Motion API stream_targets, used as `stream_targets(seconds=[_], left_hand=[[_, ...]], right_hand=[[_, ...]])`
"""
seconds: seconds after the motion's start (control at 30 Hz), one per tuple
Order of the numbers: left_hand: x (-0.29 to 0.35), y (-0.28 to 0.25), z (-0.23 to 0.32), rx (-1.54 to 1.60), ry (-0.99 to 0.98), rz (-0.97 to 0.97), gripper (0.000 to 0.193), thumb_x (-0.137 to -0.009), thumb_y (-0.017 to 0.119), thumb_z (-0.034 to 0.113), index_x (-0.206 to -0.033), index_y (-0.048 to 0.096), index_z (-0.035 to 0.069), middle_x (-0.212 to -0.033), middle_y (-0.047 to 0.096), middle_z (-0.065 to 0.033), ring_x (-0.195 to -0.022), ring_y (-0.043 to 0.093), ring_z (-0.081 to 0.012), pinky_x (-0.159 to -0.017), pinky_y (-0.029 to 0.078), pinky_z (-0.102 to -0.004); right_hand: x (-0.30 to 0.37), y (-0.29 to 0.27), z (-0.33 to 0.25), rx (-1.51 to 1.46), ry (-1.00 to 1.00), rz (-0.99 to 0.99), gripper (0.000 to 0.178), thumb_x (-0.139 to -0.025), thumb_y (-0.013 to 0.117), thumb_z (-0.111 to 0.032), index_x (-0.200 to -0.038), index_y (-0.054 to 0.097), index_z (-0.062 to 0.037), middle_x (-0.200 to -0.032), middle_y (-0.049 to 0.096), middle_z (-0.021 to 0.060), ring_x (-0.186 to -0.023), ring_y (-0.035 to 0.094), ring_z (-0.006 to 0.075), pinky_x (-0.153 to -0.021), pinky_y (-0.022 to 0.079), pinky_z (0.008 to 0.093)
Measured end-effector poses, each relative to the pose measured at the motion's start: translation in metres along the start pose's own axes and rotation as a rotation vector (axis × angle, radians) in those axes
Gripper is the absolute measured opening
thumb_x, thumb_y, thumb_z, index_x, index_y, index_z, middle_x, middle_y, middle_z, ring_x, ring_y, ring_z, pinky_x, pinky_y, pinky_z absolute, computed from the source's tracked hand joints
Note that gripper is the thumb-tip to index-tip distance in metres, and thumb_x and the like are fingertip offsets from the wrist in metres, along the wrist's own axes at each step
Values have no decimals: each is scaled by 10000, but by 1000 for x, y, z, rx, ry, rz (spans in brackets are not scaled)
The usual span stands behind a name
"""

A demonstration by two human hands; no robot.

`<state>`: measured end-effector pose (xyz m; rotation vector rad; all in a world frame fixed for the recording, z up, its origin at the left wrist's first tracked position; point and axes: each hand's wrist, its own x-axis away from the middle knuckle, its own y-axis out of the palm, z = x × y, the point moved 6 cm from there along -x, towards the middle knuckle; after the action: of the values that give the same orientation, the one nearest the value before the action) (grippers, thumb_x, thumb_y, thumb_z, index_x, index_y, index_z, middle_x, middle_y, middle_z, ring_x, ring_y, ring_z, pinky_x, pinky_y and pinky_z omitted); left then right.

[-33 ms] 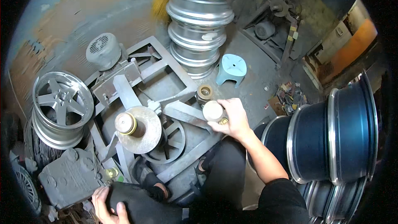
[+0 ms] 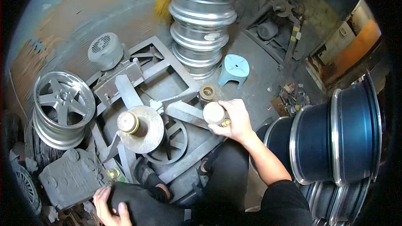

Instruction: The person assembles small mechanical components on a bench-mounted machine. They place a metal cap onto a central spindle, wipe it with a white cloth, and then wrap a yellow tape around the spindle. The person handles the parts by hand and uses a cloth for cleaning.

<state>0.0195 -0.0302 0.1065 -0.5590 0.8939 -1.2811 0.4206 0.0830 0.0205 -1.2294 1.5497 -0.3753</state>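
Observation:
My right hand grips a round metal piece with a flat, pale top. A small brass-coloured part shows between this piece and my fingers. Just beyond it stands a brownish hollow cylinder at the corner of a grey metal frame. To the left, an upright spindle with a yellowish ring rises through a wide round flange. My left hand rests on my left knee, fingers apart, holding nothing.
A silver alloy wheel lies at the left, a motor behind the frame. Stacked silver wheels and a light-blue stool stand farther back. Dark-blue wheel rims crowd my right side. A dusty grey block sits near my left hand.
The round piece in my right hand has shifted very slightly left, and the small brass part shows more fully. My left hand stays on the knee.

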Motion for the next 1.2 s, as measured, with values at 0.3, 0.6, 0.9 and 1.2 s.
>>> stream_targets(seconds=[0.3, 0.6, 0.9, 1.2], left_hand=[[8, -2, -2, 111, 32, 76, 464, -783, 653, 290, -1054, 616, -85, -1058, 638, -225, -1059, 591, -377, -983, 423, -432], [20, -7, 6, 175, 181, 154, 358, -739, 692, 224, -1007, 652, -10, -1029, 678, -154, -1047, 606, -383, -966, 409, -467], [18, -4, 11, 249, 305, 173, 305, -762, 677, 187, -986, 652, -18, -1021, 680, -161, -1047, 608, -357, -972, 406, -434], [12, -16, 33, 708, 358, 133, 364, -750, 753, 107, -1089, 661, 11, -1016, 672, -169, -957, 636, -325, -861, 503, -390]], right_hand=[[-15, -50, -125, -43, -430, 230, 703, -648, 844, -489, -1103, 667, 16, -931, 617, 114, -853, 587, 299, -781, 504, 395], [9, -44, -159, -949, 179, 110, 734, -854, 608, -579, -1188, 607, 75, -996, 658, 166, -864, 622, 253, -767, 507, 374], [41, -27, -189, -1981, 857, -190, 569, -993, 317, -496, -1135, 607, -27, -917, 663, 134, -759, 627, 275, -638, 516, 412], [2, -66, -211, -905, 334, -562, 512, -927, 562, -333, -1329, 548, -15, -1026, 675, 160, -881, 666, 292, -750, 544, 401]])
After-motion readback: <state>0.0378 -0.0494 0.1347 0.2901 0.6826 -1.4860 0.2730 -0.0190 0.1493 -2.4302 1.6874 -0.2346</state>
